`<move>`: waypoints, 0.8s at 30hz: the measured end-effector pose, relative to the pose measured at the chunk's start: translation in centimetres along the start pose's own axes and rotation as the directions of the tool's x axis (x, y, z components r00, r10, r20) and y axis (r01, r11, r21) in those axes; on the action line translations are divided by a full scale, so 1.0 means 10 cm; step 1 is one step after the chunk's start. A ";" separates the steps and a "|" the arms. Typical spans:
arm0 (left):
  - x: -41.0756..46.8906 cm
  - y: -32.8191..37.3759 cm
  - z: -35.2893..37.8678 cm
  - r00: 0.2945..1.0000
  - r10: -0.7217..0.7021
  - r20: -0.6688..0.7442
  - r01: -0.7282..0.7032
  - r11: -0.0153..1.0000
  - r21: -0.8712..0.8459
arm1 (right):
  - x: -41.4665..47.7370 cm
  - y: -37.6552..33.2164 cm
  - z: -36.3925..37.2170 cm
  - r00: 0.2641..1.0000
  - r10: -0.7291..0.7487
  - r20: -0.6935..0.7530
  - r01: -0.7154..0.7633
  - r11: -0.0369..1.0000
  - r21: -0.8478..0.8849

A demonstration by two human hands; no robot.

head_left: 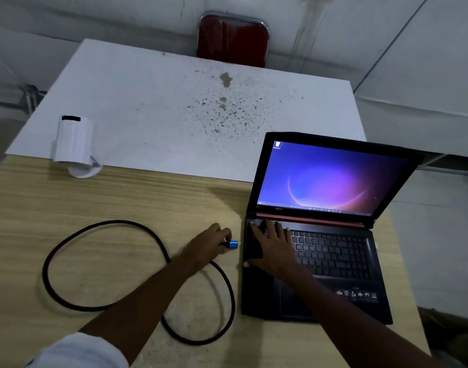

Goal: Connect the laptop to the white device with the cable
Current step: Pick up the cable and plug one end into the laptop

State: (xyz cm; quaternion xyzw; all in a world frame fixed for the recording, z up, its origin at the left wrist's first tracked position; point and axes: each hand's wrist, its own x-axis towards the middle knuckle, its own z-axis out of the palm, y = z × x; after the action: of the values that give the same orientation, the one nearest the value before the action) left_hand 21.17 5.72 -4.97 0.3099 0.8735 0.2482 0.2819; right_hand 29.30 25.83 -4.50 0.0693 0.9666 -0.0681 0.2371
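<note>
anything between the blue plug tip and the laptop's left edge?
Nothing. In the head view only a short bare strip of wooden table separates the blue plug, held in the left hand, from the laptop.

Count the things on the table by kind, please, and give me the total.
Laptop: 1
White device: 1
Black cable with blue plug: 1
White sheet: 1
Total: 4

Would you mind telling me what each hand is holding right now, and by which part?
The left hand pinches the black cable just behind its blue connector. The right hand holds nothing; it rests flat on the laptop keyboard's left side.
</note>
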 end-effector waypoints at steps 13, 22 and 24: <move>0.10 -0.03 0.25 0.987 0.052 -0.155 0.014 0.919 0.394 | 0.02 -0.02 0.02 0.999 0.025 0.048 -0.025 1.000 -0.006; 0.11 0.04 0.25 0.985 0.003 -0.174 0.061 0.930 0.363 | 0.03 -0.02 0.03 0.998 0.025 0.054 -0.027 0.999 0.021; 0.11 0.05 0.25 0.985 -0.003 -0.172 0.065 0.931 0.359 | 0.03 -0.02 0.02 0.998 0.024 0.054 -0.026 0.999 0.025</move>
State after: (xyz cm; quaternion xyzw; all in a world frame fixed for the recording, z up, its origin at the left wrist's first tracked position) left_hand 22.31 7.44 -6.85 0.3194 0.9301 0.1027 0.1493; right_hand 29.10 25.62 -4.84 0.0824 0.9581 -0.0792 0.2627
